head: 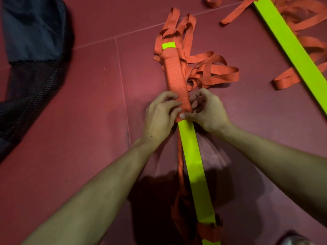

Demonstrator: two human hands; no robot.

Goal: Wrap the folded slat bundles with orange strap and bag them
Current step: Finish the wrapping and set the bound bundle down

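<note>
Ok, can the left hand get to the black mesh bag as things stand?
Probably yes: only bare floor lies between the left hand and the mesh bag. But it grips the slat bundle, as does the right hand, so it must let go first.

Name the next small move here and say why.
Probably pull the next turn of orange strap round the slat bundle: left hand and right hand grip the wrap's lower edge, and bare green runs on below it.
</note>
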